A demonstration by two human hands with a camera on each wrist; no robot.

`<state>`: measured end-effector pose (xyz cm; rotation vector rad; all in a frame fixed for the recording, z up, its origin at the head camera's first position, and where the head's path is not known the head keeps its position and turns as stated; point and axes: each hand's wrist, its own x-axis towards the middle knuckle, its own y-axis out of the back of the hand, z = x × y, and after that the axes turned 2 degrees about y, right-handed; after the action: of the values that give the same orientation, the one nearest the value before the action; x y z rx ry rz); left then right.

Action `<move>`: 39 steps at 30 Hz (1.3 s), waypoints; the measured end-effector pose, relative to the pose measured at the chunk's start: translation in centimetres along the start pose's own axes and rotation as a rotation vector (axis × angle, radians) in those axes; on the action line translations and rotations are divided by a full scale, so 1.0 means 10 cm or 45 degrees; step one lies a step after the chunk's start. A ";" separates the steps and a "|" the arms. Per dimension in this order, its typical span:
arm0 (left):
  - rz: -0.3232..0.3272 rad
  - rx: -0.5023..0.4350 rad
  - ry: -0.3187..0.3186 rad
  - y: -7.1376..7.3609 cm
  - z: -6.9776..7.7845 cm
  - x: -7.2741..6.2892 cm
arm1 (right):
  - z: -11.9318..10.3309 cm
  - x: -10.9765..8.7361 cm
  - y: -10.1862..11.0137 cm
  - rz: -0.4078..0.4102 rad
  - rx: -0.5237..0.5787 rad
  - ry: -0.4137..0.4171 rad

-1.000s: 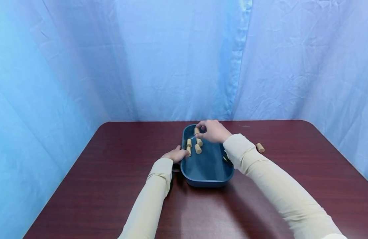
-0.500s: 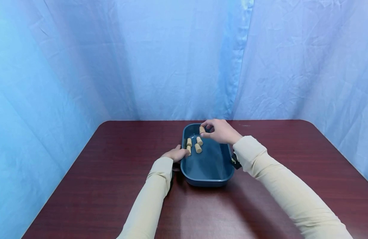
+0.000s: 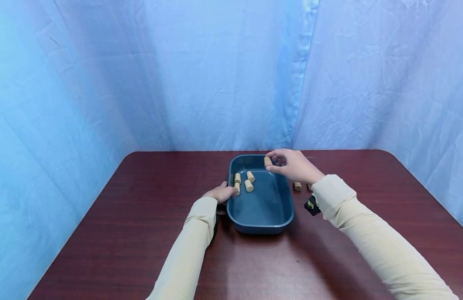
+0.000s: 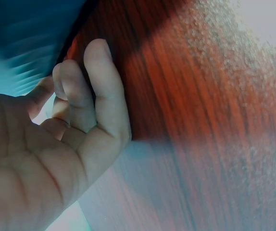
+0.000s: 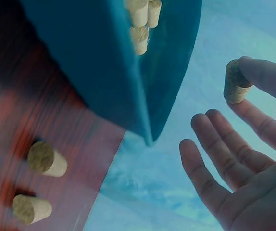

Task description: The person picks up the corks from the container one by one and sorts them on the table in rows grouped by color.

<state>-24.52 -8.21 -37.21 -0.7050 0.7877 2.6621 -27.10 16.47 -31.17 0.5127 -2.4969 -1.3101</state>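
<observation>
A deep blue rectangular tray (image 3: 260,228) stands on the table in the head view. Several tapered corks, among them one cork (image 3: 249,186), lie in its left half. At the left rim my left hand (image 3: 221,193) holds the tray, thumb over the edge; the left wrist view has its bent fingers (image 4: 106,91) outside the wall. Over the tray's far right corner, my right hand (image 3: 296,165) pinches another cork (image 3: 267,162) between thumb and forefinger. In the right wrist view that cork (image 5: 235,84) is raised clear of the tray while the other fingers spread loosely.
On the dark red wooden table (image 3: 141,225), a cork (image 3: 297,186) lies right of the tray, and a second cork (image 3: 309,187) is partly hidden by the right wrist. A small black device (image 3: 312,205) sits under that wrist. Pale blue curtains (image 3: 216,75) hang behind the table.
The right hand has carried its cork rightward across the tray's far end. Corks on the table right of the tray show again from behind the right arm. The left hand stays put.
</observation>
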 end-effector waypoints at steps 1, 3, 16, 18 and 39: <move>0.001 -0.004 0.001 0.00 0.00 0.00 | 0.02 -0.01 0.01 0.000 0.005 -0.003; 0.004 -0.010 0.004 0.00 0.00 -0.01 | 0.06 -0.04 0.02 0.000 0.014 -0.001; 0.011 -0.004 0.003 -0.01 0.00 -0.01 | 0.36 -0.24 0.15 0.020 0.036 -0.027; 0.011 -0.003 0.004 -0.01 0.00 0.00 | 0.42 -0.28 0.18 0.030 0.043 -0.034; -0.009 -0.019 0.001 -0.01 0.00 -0.03 | 0.90 -0.56 0.35 0.040 0.017 -0.141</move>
<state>-24.30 -8.16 -37.08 -0.7113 0.7650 2.6643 -26.25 27.38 -33.67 0.4127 -2.5931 -1.3458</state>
